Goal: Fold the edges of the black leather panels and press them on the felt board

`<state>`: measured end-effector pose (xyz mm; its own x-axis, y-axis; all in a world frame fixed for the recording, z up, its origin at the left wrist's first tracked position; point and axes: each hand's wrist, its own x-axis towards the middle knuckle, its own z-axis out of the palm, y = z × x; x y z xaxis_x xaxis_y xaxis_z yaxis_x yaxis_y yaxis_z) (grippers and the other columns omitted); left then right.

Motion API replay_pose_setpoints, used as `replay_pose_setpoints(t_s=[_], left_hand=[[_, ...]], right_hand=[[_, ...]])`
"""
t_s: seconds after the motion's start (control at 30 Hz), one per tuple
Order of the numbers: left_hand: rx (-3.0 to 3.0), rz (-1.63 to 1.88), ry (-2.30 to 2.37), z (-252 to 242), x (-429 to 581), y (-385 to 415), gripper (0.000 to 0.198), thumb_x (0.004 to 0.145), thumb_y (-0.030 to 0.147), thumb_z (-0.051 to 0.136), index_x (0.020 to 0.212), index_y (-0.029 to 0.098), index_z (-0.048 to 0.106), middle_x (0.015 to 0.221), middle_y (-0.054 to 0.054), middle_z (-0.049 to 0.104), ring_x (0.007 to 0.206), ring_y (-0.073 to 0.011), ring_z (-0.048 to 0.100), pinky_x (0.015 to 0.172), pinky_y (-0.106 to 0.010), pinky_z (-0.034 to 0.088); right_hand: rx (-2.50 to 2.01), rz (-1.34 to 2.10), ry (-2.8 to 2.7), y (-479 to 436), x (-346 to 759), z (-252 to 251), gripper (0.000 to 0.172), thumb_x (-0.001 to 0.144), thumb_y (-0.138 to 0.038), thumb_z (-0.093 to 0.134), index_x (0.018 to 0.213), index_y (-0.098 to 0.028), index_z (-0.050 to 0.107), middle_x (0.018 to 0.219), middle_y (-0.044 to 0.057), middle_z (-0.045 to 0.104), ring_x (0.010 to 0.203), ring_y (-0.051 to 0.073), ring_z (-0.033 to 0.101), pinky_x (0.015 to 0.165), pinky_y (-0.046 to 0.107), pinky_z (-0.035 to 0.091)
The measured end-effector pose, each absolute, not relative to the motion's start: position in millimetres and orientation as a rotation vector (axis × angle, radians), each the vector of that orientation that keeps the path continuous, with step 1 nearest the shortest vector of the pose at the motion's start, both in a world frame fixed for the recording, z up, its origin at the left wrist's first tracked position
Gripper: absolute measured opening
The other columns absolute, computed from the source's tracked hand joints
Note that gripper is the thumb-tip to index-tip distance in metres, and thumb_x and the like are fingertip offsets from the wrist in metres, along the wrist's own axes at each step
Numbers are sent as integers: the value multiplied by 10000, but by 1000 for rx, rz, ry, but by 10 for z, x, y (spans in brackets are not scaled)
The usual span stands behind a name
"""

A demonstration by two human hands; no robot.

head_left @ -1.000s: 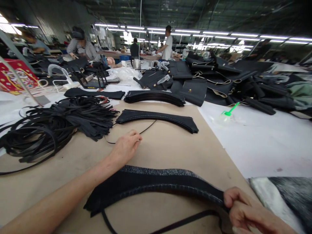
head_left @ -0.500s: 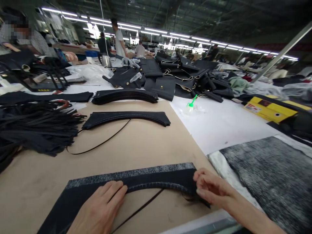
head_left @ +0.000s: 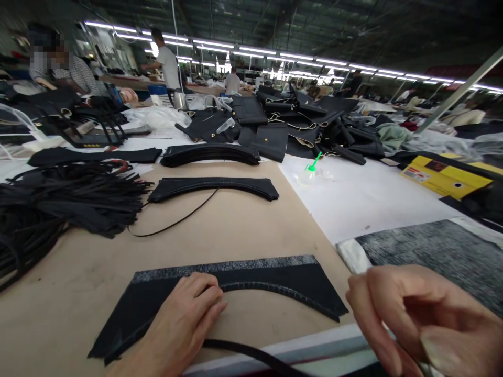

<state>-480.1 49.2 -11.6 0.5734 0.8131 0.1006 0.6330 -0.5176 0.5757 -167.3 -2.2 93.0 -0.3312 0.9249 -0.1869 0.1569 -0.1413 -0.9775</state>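
Note:
A black curved-edge piece [head_left: 275, 275] lies flat on the brown board, a speckled grey band along its straight side and white stitch-like marks along the curve. My left hand [head_left: 188, 314] presses on its middle, fingers together and bent over the inner curve. A narrow black strip [head_left: 251, 352] runs from beneath my left hand to the bottom edge. My right hand [head_left: 416, 319] is raised close to the camera, right of the piece and apart from it. Its fingers are curled with the thumb against them; what they hold, if anything, is hidden.
Stacked curved black pieces [head_left: 216, 188] lie farther back, beside a heap of black strips [head_left: 78, 199]. A green-tipped bottle [head_left: 310, 173], a yellow box [head_left: 446, 175] and speckled grey cloth [head_left: 416, 246] are to the right. Black bags are piled behind; people stand beyond.
My right hand has left the piece's right end and come up toward the camera. The strip now runs rightward along the bottom. My left hand remains on the piece.

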Motion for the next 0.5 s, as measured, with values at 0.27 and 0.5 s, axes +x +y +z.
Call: replay_pose_setpoints(t_s=[0.27,0.5], left_hand=[[1651,404,650,433,-4456,330,458,902,489,504,1318,296,502,1269,-17,583,1176,-201,517,1031,-304,386],[1618,760,821,559,-4312,314,329,817,422,639,1083,233,596,1061,-41,561,992,-191,525,918,-281,407]], right_hand=[[-1206,1579,-1542,177,-2029,865,277,897,-432,628,807,-175,573,722,0,510,598,97,473,535,189,417],[-1202,1645,-1584,144,-2046,867,330,869,-490,650,783,-181,571,675,-9,511,564,90,456,499,180,384]])
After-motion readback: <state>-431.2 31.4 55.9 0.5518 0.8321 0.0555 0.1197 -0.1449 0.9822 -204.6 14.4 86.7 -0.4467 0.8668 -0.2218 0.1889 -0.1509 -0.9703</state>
